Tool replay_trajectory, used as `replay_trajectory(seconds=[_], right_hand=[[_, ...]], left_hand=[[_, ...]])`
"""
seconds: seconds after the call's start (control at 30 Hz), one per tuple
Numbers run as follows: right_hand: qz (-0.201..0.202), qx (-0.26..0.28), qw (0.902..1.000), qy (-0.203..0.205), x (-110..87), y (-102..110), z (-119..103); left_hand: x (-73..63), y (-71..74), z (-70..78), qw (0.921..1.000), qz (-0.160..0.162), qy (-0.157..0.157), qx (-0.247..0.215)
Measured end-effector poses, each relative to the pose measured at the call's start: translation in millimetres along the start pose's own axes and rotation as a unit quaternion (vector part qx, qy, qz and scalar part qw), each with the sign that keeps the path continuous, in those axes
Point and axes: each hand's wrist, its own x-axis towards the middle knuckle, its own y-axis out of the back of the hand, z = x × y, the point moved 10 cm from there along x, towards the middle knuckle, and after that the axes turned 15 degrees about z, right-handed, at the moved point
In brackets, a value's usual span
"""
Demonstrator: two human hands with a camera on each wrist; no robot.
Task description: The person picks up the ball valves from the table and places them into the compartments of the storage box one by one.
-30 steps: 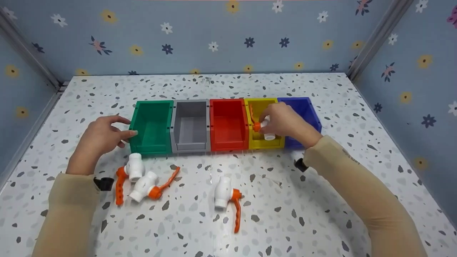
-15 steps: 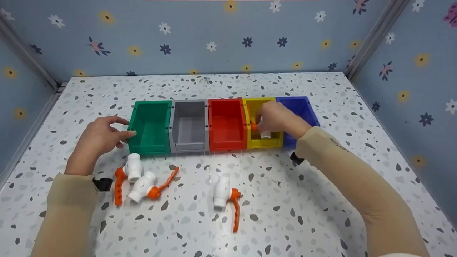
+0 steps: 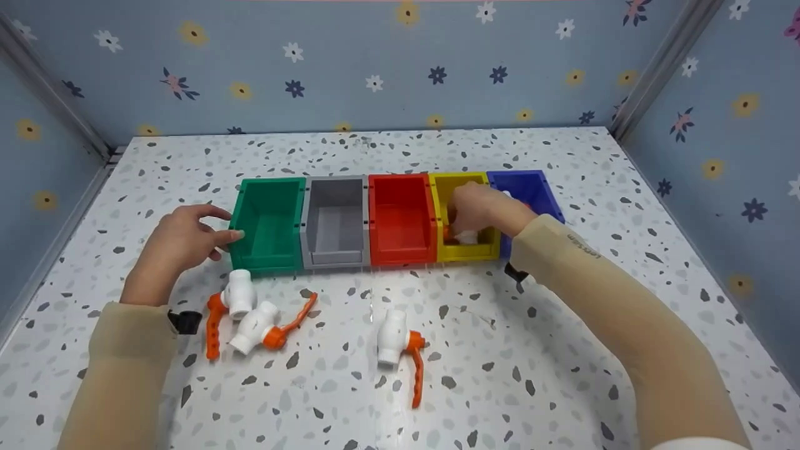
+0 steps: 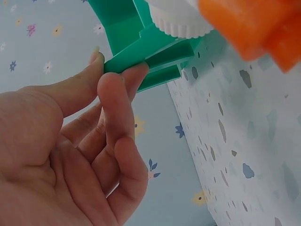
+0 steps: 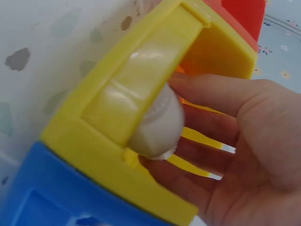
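My right hand [image 3: 484,206] reaches down into the yellow bin [image 3: 467,252] and holds a white ball valve [image 5: 162,125] with an orange handle. In the right wrist view, thumb and fingers curl around its white body, behind the bin's front lip; the handle is mostly hidden. At the left end of the row, my left hand [image 3: 181,240] pinches the side wall of the green bin [image 3: 269,260] between thumb and fingers, plain in the left wrist view. Just below it lie two more ball valves, one [image 3: 240,295] close to the bin and another [image 3: 253,328] beside it.
Between green and yellow stand a grey bin [image 3: 335,257] and a red bin [image 3: 403,255]. A blue bin [image 3: 522,181] at the right end shows white and orange bits inside, partly behind my right wrist. One ball valve [image 3: 392,337] lies on the speckled table in front.
My right hand has lowered the ball valve deeper into the yellow bin and its forearm has shifted left, uncovering the bits in the blue bin. My left hand keeps its place.
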Motion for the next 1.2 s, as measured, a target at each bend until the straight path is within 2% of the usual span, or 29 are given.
replay_trajectory(seconds=[0.27, 0.67, 0.83, 1.0, 1.2], right_hand=[[-0.003, -0.016, 0.9997, -0.016, -1.4, 1, 0], [0.025, 0.0, 0.9997, 0.003, -5.0, 4, 3], [0.07, 0.019, 0.9966, 0.038, -8.6, 12, -1], [0.126, 0.047, 0.9886, 0.068, -19.1, 29, -6], [0.172, 0.051, 0.9794, 0.092, -36.3, 40, -9]], left_hand=[[-0.3, 0.3, -0.4, 1.0, -0.001, 0.002, 0.001], [-0.8, 0.4, -0.7, 1.0, 0.003, 0.003, 0.003], [-1.1, -0.2, -1.7, 1.0, 0.001, 0.003, 0.003], [-1.2, 0.4, -0.7, 1.0, -0.002, -0.002, 0.002], [-1.3, -0.3, -0.5, 1.0, -0.006, 0.0, 0.002]])
